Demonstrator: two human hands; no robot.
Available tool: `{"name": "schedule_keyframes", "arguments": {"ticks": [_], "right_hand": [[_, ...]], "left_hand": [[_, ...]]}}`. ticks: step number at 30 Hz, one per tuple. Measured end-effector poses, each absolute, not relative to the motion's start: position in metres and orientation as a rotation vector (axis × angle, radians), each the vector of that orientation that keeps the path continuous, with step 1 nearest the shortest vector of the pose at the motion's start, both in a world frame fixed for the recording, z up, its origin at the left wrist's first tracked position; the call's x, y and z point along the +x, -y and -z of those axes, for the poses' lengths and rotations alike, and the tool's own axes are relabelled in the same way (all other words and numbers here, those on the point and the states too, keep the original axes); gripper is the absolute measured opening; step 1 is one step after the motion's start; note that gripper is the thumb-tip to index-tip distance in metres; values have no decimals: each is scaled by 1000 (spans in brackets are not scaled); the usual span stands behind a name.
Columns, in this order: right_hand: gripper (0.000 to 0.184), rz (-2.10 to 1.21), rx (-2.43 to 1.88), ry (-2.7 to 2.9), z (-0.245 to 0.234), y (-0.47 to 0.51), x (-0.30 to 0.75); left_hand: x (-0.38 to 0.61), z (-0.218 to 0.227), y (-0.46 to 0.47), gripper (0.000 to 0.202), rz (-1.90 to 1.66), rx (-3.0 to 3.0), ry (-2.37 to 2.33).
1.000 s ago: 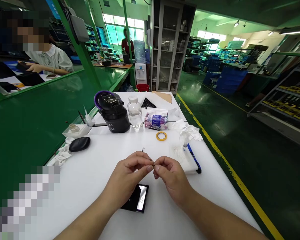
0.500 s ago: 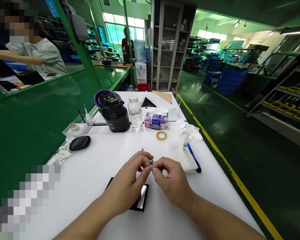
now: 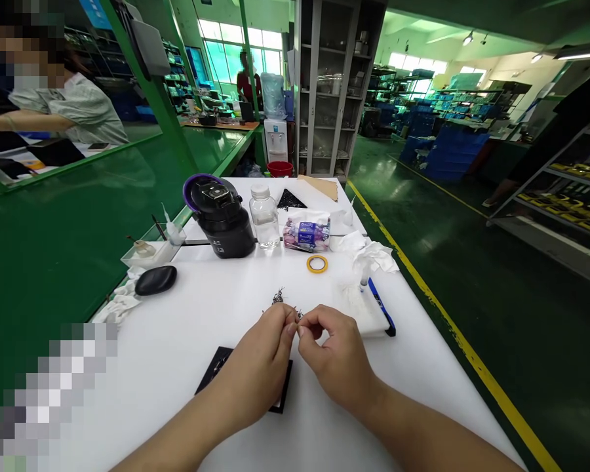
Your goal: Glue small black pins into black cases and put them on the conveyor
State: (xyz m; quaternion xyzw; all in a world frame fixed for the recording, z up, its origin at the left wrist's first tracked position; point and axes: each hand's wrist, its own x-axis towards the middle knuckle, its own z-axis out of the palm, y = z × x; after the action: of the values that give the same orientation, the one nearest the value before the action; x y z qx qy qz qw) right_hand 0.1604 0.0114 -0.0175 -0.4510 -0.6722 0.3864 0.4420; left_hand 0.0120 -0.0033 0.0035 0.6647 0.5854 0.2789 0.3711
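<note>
My left hand is closed, thumb and fingertips pressed together over the middle of the white table. Its fingertips meet those of my right hand, which pinches with thumb and forefinger. Whatever lies between them is too small to make out. Just beyond the fingertips is a loose pile of small, thin black pieces, partly hidden by my left hand. Under my left hand and wrist lies a flat black tray or case, mostly covered.
Farther back stand a black jug, a clear bottle, a tissue pack and a yellow tape roll. A blue cutter rests on a white pad at right. A black oval case lies left. A co-worker sits beyond the green partition.
My left hand has turned and its fingers have closed in, uncovering more of the black pieces and of the tray's left side. My right hand has hardly moved.
</note>
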Motion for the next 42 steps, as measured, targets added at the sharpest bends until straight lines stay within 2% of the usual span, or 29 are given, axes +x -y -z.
{"name": "schedule_keyframes", "arguments": {"ticks": [4,7,10,13,17,32,35,38,42], "right_hand": [[9,-1223,-1174,1524,16,-15,161],[12,-1617,-1089,1228,19,-22,162],[16,-1908,-942,936,19,-28,165],[19,-1967,-889,854,17,-29,167],[20,-1999,-853,827,15,-27,167],[18,-2055,-789,845,16,-25,170],[22,-1975,-841,991,12,-21,174],[25,-1574,-956,1574,11,-8,177],[62,-1001,-901,2330,22,12,172]], "left_hand": [[14,-1,2,31,-714,1633,-1521],[13,1,-1,30,-764,1669,-1481],[7,0,-3,19,-914,1839,-1450],[0,-1,-1,5,-1105,2171,-1417],[-1,-2,0,13,-1266,2455,-1363],[6,-4,1,13,-1376,2520,-1355],[-3,-18,3,10,-1390,2498,-1459],[-24,-39,12,7,-1448,2386,-1732],[-50,-38,40,5,-1314,2247,-1882]]}}
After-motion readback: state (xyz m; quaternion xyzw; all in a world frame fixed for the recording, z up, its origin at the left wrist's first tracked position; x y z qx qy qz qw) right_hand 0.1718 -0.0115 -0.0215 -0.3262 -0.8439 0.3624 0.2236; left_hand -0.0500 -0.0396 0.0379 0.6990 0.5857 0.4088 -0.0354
